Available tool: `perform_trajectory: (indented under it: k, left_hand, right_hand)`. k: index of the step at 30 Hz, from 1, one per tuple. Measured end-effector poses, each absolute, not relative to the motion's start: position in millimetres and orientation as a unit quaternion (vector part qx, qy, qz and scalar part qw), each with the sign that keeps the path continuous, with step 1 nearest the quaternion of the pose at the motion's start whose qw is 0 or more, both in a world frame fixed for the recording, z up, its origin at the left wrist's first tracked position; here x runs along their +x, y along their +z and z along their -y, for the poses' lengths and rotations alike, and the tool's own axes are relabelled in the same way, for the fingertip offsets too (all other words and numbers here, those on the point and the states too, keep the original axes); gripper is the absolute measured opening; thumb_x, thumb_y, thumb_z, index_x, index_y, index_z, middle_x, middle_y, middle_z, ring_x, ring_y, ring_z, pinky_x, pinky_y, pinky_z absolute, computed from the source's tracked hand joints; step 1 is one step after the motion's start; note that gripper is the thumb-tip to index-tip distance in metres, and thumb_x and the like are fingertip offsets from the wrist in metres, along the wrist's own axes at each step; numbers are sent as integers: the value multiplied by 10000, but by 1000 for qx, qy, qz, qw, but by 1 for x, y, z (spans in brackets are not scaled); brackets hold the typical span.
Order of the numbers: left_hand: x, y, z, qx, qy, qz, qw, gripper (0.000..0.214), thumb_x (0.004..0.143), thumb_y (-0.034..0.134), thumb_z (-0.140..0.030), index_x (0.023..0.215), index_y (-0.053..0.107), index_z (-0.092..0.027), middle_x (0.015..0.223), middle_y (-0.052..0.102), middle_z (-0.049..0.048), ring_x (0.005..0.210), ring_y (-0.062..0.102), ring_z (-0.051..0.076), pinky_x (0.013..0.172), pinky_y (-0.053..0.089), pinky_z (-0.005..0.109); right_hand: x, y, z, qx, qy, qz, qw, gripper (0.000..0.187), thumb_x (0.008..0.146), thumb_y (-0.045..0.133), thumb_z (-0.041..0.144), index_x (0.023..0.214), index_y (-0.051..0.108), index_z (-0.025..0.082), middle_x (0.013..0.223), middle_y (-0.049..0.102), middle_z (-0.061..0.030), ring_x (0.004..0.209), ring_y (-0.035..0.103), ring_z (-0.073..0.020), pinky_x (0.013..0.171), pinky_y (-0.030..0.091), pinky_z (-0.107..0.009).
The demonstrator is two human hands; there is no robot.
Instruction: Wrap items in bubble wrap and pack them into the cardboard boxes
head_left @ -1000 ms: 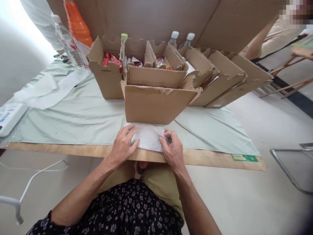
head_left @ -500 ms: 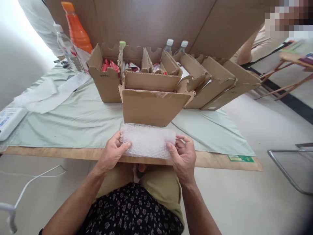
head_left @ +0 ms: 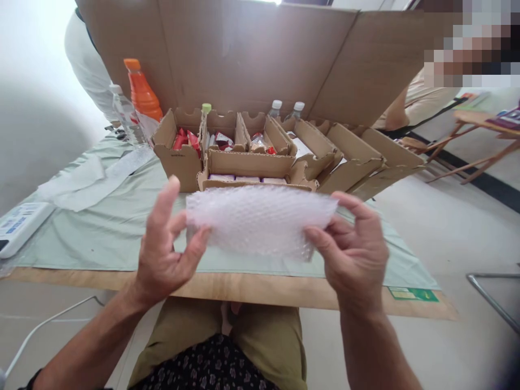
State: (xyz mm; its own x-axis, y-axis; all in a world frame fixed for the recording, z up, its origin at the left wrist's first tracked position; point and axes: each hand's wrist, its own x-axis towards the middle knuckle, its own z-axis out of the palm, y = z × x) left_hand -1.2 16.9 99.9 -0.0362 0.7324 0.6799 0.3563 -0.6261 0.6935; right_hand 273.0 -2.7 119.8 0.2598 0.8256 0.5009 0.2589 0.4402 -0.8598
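Observation:
A folded piece of bubble wrap [head_left: 252, 225] is held up above the table's front edge, slightly blurred by motion. My left hand [head_left: 166, 246] pinches its left end between thumb and a finger, with the index finger raised. At the other end, my right hand [head_left: 357, 246] grips the right edge between thumb and fingers. Just behind the wrap stands a low cardboard box [head_left: 252, 161] with several purplish packets [head_left: 247, 179] inside; the wrap hides its front.
Several cardboard bins [head_left: 179, 162] stand in a row behind, some with red packets [head_left: 187, 140]. An orange bottle [head_left: 144, 95] and clear bottle [head_left: 125, 116] are at left. White sheets [head_left: 97, 181] and a power strip [head_left: 26, 225] lie left. A person [head_left: 414, 100] is at far right.
Both hands have lifted the bubble wrap up and closer to the camera, and they are farther apart. My left index finger has come off the wrap. The view has tilted up, showing packets in the front box.

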Motion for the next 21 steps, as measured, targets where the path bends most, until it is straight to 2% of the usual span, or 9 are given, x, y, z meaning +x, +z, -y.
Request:
perform_trajectory:
  k: [1, 3, 6, 9, 11, 15, 16, 18, 21]
  left_hand:
    - [2, 112, -32, 681, 611, -393, 88, 675, 895, 761, -277, 1509, 480, -300, 1514, 581, 88, 1251, 663, 251, 945, 612, 351]
    - [8, 136, -64, 705, 590, -393, 0, 396, 915, 709, -261, 1304, 641, -229, 1316, 694, 81, 1187, 675, 240, 975, 584, 349]
    - [13, 164, -104, 754, 497, -430, -16, 101, 902, 642, -259, 944, 716, -205, 921, 733, 32, 933, 683, 215, 912, 561, 342]
    - [14, 178, -126, 779, 384, -492, 57, 155, 868, 597, -288, 750, 653, -205, 686, 624, -10, 685, 585, 174, 699, 498, 306]
    - [13, 182, -135, 794, 306, -518, 91, 200, 837, 594, -302, 661, 582, -207, 610, 554, -26, 594, 505, 147, 605, 409, 287]
    - [15, 192, -147, 817, 158, -548, 90, 98, 780, 635, -283, 708, 621, -216, 629, 612, -24, 596, 522, 157, 595, 354, 287]
    - [17, 194, -149, 819, 123, -553, 92, 59, 777, 646, -276, 777, 668, -221, 654, 647, -22, 620, 558, 172, 611, 370, 291]
    - [20, 199, -150, 814, 84, -568, 85, 176, 782, 671, -281, 938, 735, -229, 704, 709, -13, 689, 636, 212, 661, 420, 306]
    - [24, 199, -145, 805, 159, -572, 13, 307, 831, 655, -318, 1109, 756, -238, 811, 769, 23, 855, 706, 274, 778, 489, 352]
  right_hand:
    - [273, 133, -8, -466, 175, 580, 645, 558, 833, 852, 342, 1329, 600, 307, 909, 723, -1, 718, 666, -155, 620, 567, -291]
    - [276, 156, -33, -445, 78, 606, 654, 534, 828, 854, 335, 1310, 624, 315, 1006, 718, -15, 801, 671, -172, 710, 582, -331]
    - [287, 176, -76, -431, 4, 657, 619, 347, 850, 809, 348, 1168, 682, 292, 991, 700, -15, 816, 643, -180, 747, 554, -348]
    - [303, 185, -110, -458, 48, 725, 511, 131, 840, 755, 318, 899, 670, 237, 799, 630, 18, 697, 558, -149, 654, 474, -305]
    - [309, 191, -124, -499, 98, 764, 396, 184, 824, 717, 280, 726, 575, 217, 670, 531, 44, 620, 467, -121, 593, 386, -279]
    - [304, 204, -141, -576, 116, 797, 138, 346, 791, 655, 169, 592, 376, 214, 553, 395, 61, 558, 367, -99, 559, 275, -281]
    - [300, 207, -145, -585, 116, 800, 73, 338, 785, 638, 148, 589, 371, 213, 546, 408, 56, 551, 373, -101, 554, 268, -284]
    - [291, 209, -155, -584, 116, 802, -42, 280, 779, 610, 128, 599, 412, 211, 558, 478, 39, 551, 414, -110, 549, 276, -287]
    - [280, 208, -165, -571, 93, 805, -133, 171, 781, 603, 139, 646, 519, 203, 655, 602, -1, 581, 481, -123, 563, 319, -283]
